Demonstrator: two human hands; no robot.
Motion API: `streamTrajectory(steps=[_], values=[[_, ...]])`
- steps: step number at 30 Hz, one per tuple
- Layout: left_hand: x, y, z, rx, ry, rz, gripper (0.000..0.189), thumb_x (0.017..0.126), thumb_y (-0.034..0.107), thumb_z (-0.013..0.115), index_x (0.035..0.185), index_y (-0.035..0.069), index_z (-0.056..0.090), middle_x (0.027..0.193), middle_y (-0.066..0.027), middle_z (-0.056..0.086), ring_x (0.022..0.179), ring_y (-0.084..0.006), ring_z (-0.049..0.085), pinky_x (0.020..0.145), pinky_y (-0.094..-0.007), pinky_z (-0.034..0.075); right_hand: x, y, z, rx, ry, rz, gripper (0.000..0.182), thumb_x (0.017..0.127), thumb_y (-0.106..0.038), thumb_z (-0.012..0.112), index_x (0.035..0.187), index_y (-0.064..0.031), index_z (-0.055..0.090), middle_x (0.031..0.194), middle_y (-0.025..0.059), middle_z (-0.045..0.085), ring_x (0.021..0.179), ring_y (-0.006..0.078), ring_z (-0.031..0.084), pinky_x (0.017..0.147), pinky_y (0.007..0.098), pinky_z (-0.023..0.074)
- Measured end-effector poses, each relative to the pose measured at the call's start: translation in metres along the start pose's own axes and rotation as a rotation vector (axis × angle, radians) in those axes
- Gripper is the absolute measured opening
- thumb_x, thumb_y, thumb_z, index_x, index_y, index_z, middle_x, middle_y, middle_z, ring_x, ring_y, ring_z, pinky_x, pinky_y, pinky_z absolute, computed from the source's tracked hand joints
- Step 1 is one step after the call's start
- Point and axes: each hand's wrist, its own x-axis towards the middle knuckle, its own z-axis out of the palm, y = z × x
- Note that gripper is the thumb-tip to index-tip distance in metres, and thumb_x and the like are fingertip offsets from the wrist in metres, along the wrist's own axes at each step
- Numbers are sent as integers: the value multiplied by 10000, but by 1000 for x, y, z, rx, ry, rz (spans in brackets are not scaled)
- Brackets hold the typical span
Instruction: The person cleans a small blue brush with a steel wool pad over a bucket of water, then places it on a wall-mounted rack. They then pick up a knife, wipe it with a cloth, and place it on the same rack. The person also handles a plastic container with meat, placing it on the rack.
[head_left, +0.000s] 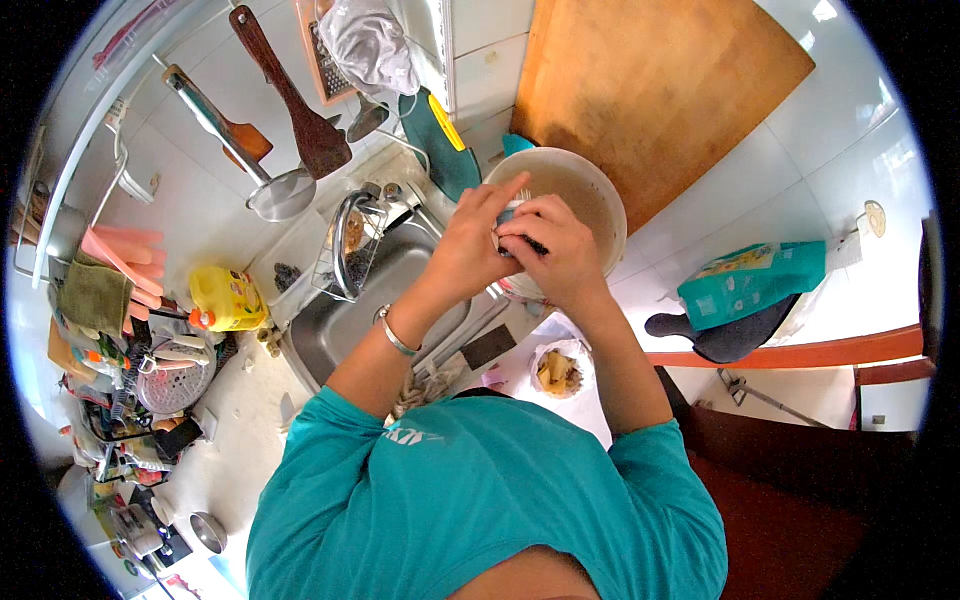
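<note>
My left hand (471, 244), with a metal bangle (397, 332) at the wrist, and my right hand (559, 244) meet over a large white bucket (619, 217). Between them they grip a small dark and pale object (508, 216). Fingers cover most of it, so its kind is unclear. Cloudy brownish liquid (589, 199) shows inside the bucket, below and beyond the fingers. I cannot tell whether the object touches the bucket's rim.
Left of my arms is a stainless steel sink (322, 345) with a curved faucet (341, 255). A yellow bottle (225, 298) stands beside it. A large wooden board (660, 90) leans behind the bucket. Utensils, including a wooden spatula (319, 139), hang on the wall. A lined bin (559, 371) holds scraps.
</note>
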Motion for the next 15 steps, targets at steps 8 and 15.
streamTrajectory(steps=[8, 15], values=[[-2, -1, 0, 62, 0, -62, 945, 600, 159, 854, 1456, 106, 454, 1167, -155, 599, 1049, -304, 590, 902, -378, 501, -8, 4, -4, 98, -23, 139, 114, 785, -86, 747, 899, -96, 747, 930, 82, 670, 886, 229, 669, 785, 328, 543], [-4, 9, -8, -50, -79, -259, 890, 657, 179, 889, 1416, 71, 436, 1247, -119, 567, 1168, -224, 565, 962, -362, 495, -10, 25, -27, 352, 123, 348, 198, 800, -9, 710, 983, -76, 744, 997, 81, 650, 953, 209, 645, 835, 299, 516]])
